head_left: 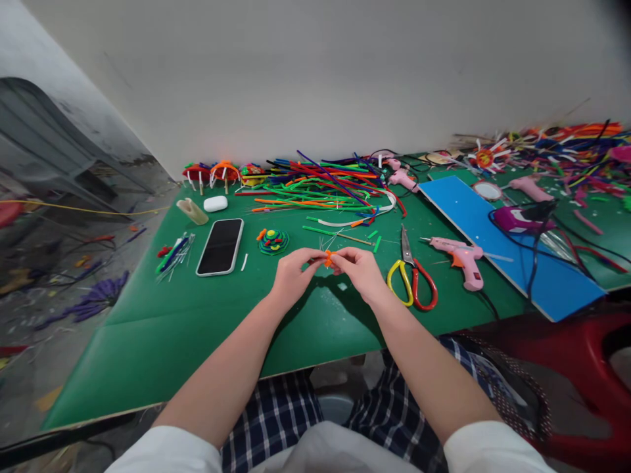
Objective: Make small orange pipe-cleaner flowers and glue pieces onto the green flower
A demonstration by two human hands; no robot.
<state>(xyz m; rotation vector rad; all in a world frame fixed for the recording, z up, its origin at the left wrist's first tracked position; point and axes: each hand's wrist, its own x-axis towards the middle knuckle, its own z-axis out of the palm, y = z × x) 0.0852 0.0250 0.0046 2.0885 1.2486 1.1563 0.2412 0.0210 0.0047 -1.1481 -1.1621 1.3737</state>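
Over table (148, 341), left hand (293, 274), right hand (359, 270) pinch pipe-cleaner (328, 258).

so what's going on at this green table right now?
A person sits at the green table, pinching a small orange pipe-cleaner piece between the fingertips of the left hand and the right hand. Scissors and a pink glue gun lie to the right. A phone and a small coiled disc lie to the left. A pile of coloured pipe cleaners lies behind, near the wall.

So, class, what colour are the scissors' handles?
Scissors: one handle yellow, one red; head view.
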